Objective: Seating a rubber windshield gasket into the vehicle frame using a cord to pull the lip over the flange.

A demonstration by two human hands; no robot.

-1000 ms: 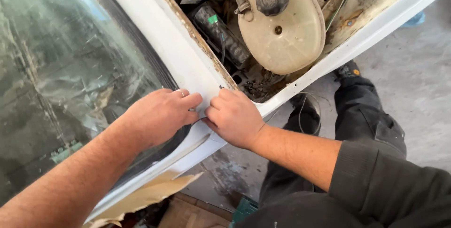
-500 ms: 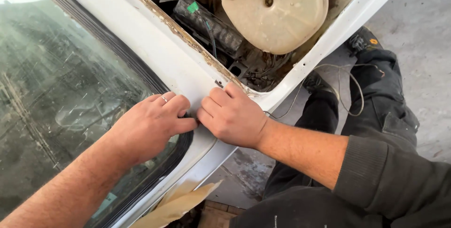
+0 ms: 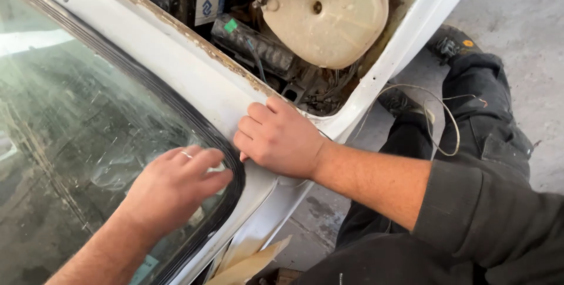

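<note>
1. Left hand (image 3: 170,188): palm down on the windscreen glass (image 3: 70,144) at its near right corner. Fingers together and gently curled, fingertips on or just beside the black rubber seal (image 3: 232,162). A ring shows on one finger. The hand grips nothing that I can see; what lies under the fingertips is hidden.
2. Right hand (image 3: 279,138): loosely fisted, knuckles pressed onto the white body panel (image 3: 188,73) just right of the seal corner. Fingers folded under; whether they pinch anything cannot be told.
3. The two hands sit close together, separated by the seal and a narrow strip of white panel.
4. Black rubber seal: runs from far left along the glass edge, bends sharply at the corner between the hands, then comes near and left along the pillar.
5. White body panel: rust and chipped paint along its far edge, where it borders the open engine bay.
6. Engine bay, far centre: a cream plastic reservoir (image 3: 329,15) with a dark cap and a hose at its left; dark parts and loose wiring below it.
7. Near centre: a piece of brown cardboard (image 3: 252,264) sticks out below the pillar.
8. Right: the person's dark trousers (image 3: 482,138) and dark shoe (image 3: 452,41) over grey concrete floor (image 3: 529,15); a thin wire (image 3: 440,115) loops across the leg.
</note>
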